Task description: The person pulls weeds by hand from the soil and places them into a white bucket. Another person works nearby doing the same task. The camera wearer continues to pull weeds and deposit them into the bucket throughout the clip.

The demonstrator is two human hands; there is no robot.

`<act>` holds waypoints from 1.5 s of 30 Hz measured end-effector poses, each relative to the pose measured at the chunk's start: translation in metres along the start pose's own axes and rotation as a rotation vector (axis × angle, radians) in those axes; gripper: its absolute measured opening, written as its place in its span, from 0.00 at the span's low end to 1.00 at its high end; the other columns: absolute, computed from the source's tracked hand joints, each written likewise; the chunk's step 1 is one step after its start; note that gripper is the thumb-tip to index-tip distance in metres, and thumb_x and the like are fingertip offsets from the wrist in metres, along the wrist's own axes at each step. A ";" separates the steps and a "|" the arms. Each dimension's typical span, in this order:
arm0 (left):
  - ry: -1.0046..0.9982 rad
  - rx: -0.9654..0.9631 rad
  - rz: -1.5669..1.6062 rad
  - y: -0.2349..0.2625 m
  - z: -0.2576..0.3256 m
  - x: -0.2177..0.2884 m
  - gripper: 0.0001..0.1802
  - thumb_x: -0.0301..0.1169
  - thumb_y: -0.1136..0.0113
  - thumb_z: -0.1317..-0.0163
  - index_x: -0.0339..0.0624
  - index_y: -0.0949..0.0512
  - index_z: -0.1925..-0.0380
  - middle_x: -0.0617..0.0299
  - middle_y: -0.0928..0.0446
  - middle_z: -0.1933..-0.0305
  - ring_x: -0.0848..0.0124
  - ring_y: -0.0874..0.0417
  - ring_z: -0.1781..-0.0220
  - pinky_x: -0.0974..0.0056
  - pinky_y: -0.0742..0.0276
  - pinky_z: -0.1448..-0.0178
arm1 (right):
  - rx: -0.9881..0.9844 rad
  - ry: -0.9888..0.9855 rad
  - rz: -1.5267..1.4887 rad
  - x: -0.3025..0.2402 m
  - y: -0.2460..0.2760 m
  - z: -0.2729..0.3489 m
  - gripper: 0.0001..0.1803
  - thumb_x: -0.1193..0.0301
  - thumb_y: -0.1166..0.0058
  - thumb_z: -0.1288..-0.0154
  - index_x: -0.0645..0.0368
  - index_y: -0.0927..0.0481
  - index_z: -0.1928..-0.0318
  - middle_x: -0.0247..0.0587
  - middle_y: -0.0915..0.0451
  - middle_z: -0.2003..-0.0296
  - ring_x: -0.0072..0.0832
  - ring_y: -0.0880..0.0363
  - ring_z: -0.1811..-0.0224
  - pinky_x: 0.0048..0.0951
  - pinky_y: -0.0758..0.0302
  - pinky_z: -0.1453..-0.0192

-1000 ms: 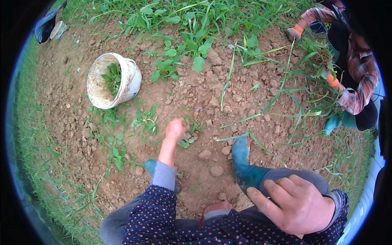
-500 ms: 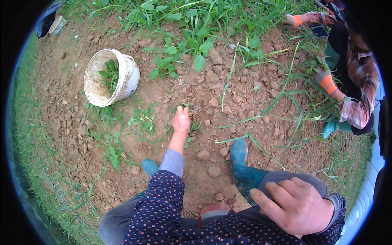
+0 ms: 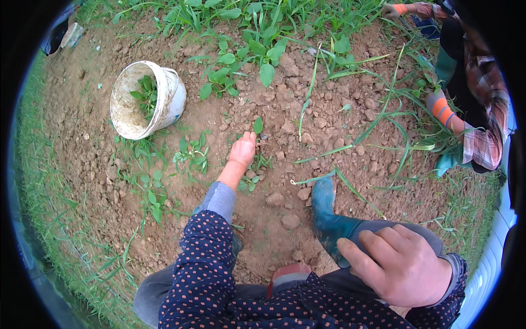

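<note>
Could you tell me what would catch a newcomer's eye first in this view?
The left hand stretches out over the bare clumpy soil and pinches a small green seedling at the centre. A white bucket with a few plants inside lies tipped at upper left. The right hand rests on the knee at lower right, beside a teal rubber boot.

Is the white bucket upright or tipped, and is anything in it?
Tipped: the white bucket lies on its side on the soil, mouth facing the camera, with a few green weeds inside.
</note>
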State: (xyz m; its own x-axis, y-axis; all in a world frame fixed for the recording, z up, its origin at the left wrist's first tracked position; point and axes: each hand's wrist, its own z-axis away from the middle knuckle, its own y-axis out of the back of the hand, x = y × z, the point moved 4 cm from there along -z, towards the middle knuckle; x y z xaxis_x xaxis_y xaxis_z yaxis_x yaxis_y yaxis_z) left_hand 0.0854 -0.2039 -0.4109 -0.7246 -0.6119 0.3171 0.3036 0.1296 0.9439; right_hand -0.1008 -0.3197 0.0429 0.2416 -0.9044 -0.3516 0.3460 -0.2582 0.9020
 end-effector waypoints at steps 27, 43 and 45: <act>0.079 -0.335 0.060 -0.006 -0.004 -0.007 0.07 0.30 0.53 0.38 0.39 0.31 0.64 0.42 0.22 0.64 0.46 0.18 0.63 0.46 0.22 0.59 | 0.037 -0.036 -0.005 0.013 0.005 0.023 0.25 0.71 0.45 0.52 0.65 0.24 0.51 0.42 0.25 0.66 0.28 0.25 0.71 0.26 0.28 0.71; -0.194 -0.103 -0.327 0.010 0.010 -0.005 0.21 0.27 0.51 0.42 0.42 0.28 0.47 0.58 0.26 0.68 0.65 0.18 0.71 0.59 0.19 0.71 | 0.081 0.038 0.008 -0.003 0.008 0.017 0.24 0.71 0.45 0.53 0.65 0.24 0.51 0.42 0.25 0.67 0.27 0.26 0.73 0.27 0.28 0.72; -0.112 -0.216 -0.359 0.004 0.010 -0.005 0.23 0.27 0.53 0.41 0.39 0.29 0.44 0.57 0.23 0.69 0.64 0.16 0.72 0.60 0.19 0.71 | 0.049 0.029 0.010 -0.003 0.007 0.015 0.24 0.71 0.43 0.52 0.65 0.24 0.51 0.41 0.25 0.67 0.27 0.27 0.73 0.27 0.27 0.71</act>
State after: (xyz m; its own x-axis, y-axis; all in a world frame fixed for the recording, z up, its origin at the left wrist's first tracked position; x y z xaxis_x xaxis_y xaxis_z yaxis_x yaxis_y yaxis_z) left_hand 0.0836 -0.1924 -0.4080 -0.8671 -0.4981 -0.0086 0.1338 -0.2495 0.9591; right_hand -0.1130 -0.3242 0.0540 0.2713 -0.8970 -0.3490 0.2988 -0.2662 0.9164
